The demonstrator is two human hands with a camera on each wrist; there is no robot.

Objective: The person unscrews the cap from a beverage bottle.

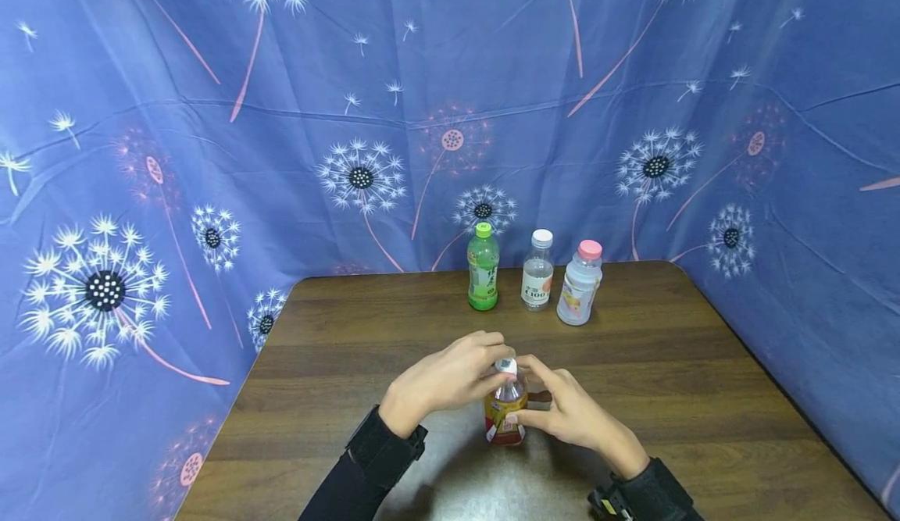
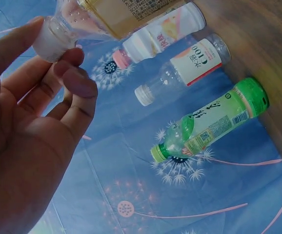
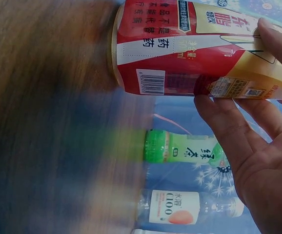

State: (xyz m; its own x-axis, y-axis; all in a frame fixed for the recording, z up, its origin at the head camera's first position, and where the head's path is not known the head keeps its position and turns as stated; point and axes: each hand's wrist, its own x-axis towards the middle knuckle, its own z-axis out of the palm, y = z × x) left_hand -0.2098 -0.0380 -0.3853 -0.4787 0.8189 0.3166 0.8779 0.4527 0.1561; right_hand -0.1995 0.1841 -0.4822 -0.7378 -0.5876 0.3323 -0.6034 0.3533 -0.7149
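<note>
A clear plastic bottle (image 1: 505, 419) with a red and gold label stands upright on the wooden table, between both hands. My left hand (image 1: 453, 376) pinches its white cap (image 2: 53, 40) between thumb and fingers, as the left wrist view shows. Lower down, my right hand (image 1: 580, 415) grips the bottle's body around the label (image 3: 180, 48), thumb on one side and fingers on the other. The bottle's neck is partly covered by the fingers in the head view.
Behind the hands, a green bottle (image 1: 483, 271), a clear bottle with a white cap (image 1: 537, 275) and a white bottle with a pink cap (image 1: 580, 287) stand in a row near the table's (image 1: 366, 326) back edge. A blue dandelion-print cloth (image 1: 450, 60) hangs behind.
</note>
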